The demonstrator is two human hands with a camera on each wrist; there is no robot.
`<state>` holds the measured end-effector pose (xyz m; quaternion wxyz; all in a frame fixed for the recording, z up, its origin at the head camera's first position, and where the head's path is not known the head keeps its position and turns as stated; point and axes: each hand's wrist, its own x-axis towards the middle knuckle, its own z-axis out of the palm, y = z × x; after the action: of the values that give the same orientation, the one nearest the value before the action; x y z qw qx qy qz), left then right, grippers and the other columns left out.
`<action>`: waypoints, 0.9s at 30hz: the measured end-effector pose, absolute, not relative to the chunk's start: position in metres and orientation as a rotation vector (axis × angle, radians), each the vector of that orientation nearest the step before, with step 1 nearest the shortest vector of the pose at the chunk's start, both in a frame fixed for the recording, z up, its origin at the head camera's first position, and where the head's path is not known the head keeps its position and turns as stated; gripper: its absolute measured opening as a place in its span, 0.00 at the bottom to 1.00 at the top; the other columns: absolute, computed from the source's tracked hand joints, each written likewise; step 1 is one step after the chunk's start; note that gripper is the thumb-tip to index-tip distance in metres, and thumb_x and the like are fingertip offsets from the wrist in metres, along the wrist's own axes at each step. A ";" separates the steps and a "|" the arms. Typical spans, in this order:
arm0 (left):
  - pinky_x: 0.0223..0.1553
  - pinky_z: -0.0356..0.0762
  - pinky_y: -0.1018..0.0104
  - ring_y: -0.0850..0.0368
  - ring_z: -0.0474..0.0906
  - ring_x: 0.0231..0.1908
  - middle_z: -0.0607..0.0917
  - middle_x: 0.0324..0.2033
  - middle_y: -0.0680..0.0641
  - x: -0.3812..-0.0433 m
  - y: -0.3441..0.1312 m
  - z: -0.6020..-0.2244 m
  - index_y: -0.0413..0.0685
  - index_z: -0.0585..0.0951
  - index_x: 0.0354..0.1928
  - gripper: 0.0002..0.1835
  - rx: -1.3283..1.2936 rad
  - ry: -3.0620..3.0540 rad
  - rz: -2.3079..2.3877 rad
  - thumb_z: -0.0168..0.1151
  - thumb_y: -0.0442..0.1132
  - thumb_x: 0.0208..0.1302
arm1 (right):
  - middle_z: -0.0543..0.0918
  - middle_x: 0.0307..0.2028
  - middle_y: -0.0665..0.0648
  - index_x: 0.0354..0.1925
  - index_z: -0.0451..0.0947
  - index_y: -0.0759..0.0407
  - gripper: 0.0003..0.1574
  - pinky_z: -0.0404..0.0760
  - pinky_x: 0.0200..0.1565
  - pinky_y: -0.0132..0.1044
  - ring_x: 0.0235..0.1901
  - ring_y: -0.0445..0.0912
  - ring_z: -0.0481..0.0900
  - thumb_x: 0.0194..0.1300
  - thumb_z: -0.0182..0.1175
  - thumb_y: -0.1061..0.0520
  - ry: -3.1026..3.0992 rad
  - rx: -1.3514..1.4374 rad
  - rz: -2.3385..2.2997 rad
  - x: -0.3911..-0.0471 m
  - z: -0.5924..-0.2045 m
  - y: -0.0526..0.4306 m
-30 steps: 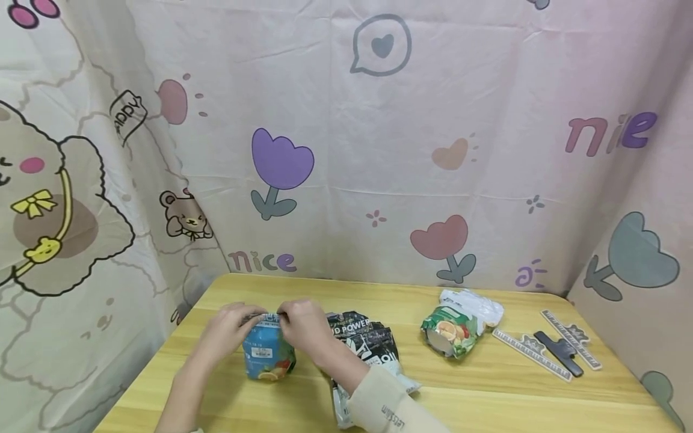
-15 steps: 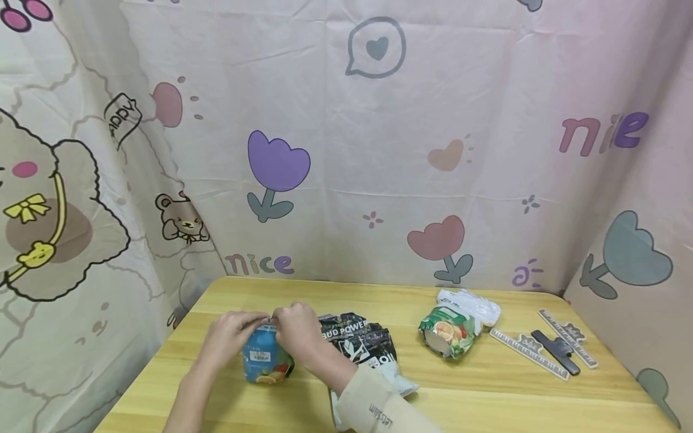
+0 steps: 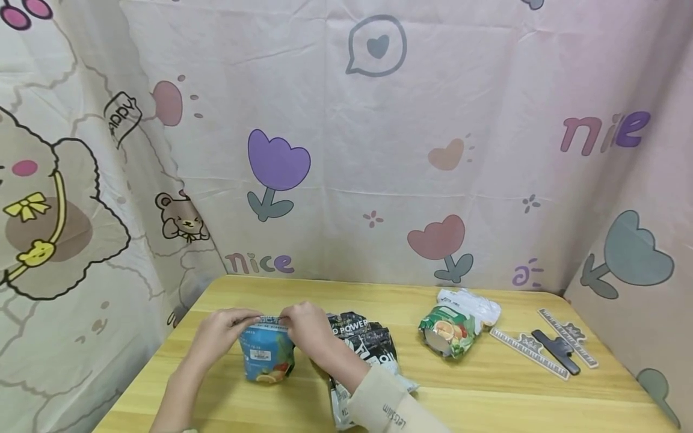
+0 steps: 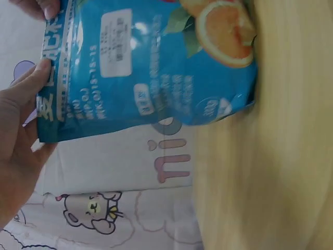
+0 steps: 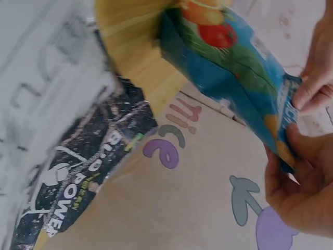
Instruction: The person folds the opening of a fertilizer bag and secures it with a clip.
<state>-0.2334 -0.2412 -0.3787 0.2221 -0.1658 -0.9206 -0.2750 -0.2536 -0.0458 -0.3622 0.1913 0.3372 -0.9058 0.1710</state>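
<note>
A blue fertilizer bag [image 3: 265, 355], printed with orange slices and 15-15-15, stands upright on the left part of the table. My left hand [image 3: 219, 337] pinches the left end of its top strip between thumb and fingers. At the other end of that strip, my right hand [image 3: 308, 328] pinches it the same way. In the left wrist view the thumb of the left hand [image 4: 21, 114] lies flat across the front of the strip. The right wrist view has the right hand [image 5: 307, 182] at the bag's top corner, thumb on one face and fingers behind.
A black and white soil bag [image 3: 373, 346] lies beside and partly under my right forearm. Farther right on the wooden table [image 3: 460, 391] is a green and white bag [image 3: 452, 331]. Two white rulers [image 3: 533, 355] and a black clip [image 3: 557, 352] lie near the right edge. Printed cloth [image 3: 352, 150] hangs behind.
Half a second ago my hands were close together over the bag's top. They have since moved apart along it, and more of the printed strip shows. The other bags have stayed put.
</note>
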 end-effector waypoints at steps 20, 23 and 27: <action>0.29 0.78 0.64 0.52 0.81 0.30 0.85 0.31 0.44 -0.238 -0.255 -0.382 0.40 0.84 0.35 0.07 -0.380 -2.535 -0.874 0.63 0.27 0.54 | 0.83 0.25 0.48 0.32 0.86 0.54 0.04 0.72 0.21 0.23 0.21 0.38 0.78 0.58 0.64 0.58 -2.565 0.930 0.435 -0.256 -0.360 -0.037; 0.24 0.74 0.68 0.54 0.80 0.27 0.85 0.29 0.45 -0.242 -0.253 -0.387 0.40 0.85 0.35 0.07 -0.377 -2.495 -0.879 0.64 0.27 0.54 | 0.84 0.26 0.49 0.32 0.85 0.55 0.04 0.73 0.23 0.23 0.22 0.39 0.79 0.58 0.64 0.58 -2.559 0.918 0.430 -0.259 -0.360 -0.036; 0.25 0.75 0.68 0.54 0.81 0.28 0.85 0.29 0.45 -0.247 -0.251 -0.391 0.41 0.85 0.35 0.07 -0.377 -2.476 -0.886 0.63 0.26 0.54 | 0.84 0.27 0.49 0.32 0.85 0.55 0.04 0.73 0.22 0.23 0.22 0.39 0.79 0.58 0.64 0.58 -2.562 0.892 0.438 -0.260 -0.360 -0.034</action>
<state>-0.2468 -0.2507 -0.3905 0.2402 -0.1379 -0.9047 -0.3236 -0.2599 -0.0343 -0.3603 0.1956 0.3185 -0.9143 0.1563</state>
